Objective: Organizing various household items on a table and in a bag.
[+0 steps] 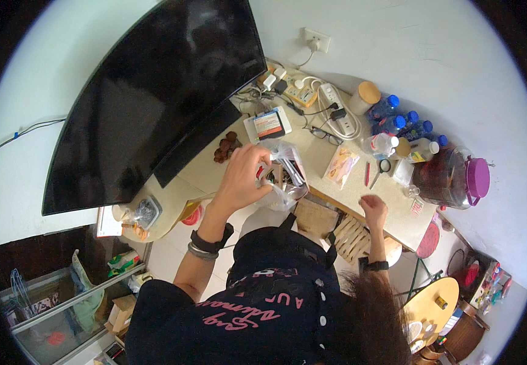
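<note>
My left hand [244,175] grips the rim of a clear plastic bag [284,148], which stands near the desk's front edge with several small items inside, among them a silvery pack. My right hand [375,211] is over the front edge of the desk to the right, its fingers curled; whether it holds something small cannot be told. Beyond it lie a red pen-like stick [367,174] and a small black-handled magnifying glass [384,166]. A patterned packet [342,167] rests between the bag and the red stick.
A large television [163,100] stands at the left. Power strips [331,93] with cables, eyeglasses [326,135] and a device box [268,125] lie at the back. Several blue-capped bottles [384,108] and a big jar with a purple lid [477,177] line the wall. A wooden stool [316,216] is below the desk.
</note>
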The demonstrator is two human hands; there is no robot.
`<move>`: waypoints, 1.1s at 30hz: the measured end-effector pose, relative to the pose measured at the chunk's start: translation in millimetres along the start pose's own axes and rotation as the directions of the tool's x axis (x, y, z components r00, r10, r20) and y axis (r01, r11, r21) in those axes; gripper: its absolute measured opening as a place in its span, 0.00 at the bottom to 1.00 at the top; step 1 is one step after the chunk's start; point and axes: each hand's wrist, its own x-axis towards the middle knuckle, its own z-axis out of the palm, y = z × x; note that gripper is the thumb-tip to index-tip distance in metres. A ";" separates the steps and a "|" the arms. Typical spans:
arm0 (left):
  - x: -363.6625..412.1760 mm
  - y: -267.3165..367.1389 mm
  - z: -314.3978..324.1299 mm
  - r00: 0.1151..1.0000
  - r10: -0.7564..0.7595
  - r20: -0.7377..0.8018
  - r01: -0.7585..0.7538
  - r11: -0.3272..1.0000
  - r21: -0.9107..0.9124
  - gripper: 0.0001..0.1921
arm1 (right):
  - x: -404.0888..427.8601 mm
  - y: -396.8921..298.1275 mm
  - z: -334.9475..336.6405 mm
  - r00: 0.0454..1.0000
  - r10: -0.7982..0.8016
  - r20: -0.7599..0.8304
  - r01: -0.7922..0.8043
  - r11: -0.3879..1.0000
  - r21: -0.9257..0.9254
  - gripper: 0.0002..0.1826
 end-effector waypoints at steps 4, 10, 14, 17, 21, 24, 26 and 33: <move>-1.3 -17.9 -0.8 1.000 0.030 -0.006 -0.031 0.993 -0.111 0.24 | -11.4 -117.8 19.2 0.991 -0.122 0.047 0.110 0.974 0.200 0.07; -17.2 -29.5 -6.8 1.000 -0.004 -0.020 0.000 0.978 -0.208 0.25 | -49.6 -262.1 12.5 0.851 -0.513 -0.113 0.523 0.811 0.262 0.10; -43.5 -22.2 -14.3 0.988 0.026 -0.151 -0.048 0.988 -0.148 0.26 | -79.0 -291.9 8.2 0.574 -0.782 -0.241 0.816 0.527 0.236 0.11; -67.9 -0.1 -19.7 0.971 0.033 -0.239 -0.055 0.995 -0.086 0.27 | -113.3 -288.8 15.3 0.517 -0.806 -0.289 0.844 0.423 0.330 0.12; -113.9 30.9 -20.7 0.943 -0.017 -0.334 -0.031 0.990 -0.139 0.26 | -138.8 -261.6 37.2 0.515 -0.853 -0.083 0.845 0.489 0.216 0.09; -161.7 54.2 -15.8 0.913 0.011 -0.407 -0.011 1.000 0.002 0.29 | -166.3 -230.7 53.9 0.559 -0.829 0.006 0.794 0.537 0.284 0.08; -192.8 77.2 -11.0 0.892 -0.039 -0.451 0.039 0.999 -0.009 0.29 | -183.6 -207.8 59.6 0.619 -0.775 0.130 0.722 0.626 0.295 0.08; -291.4 152.9 3.9 0.747 -0.367 -0.555 0.343 0.927 -0.151 0.27 | -249.6 -163.4 82.9 0.391 -0.856 0.339 0.803 0.497 0.327 0.09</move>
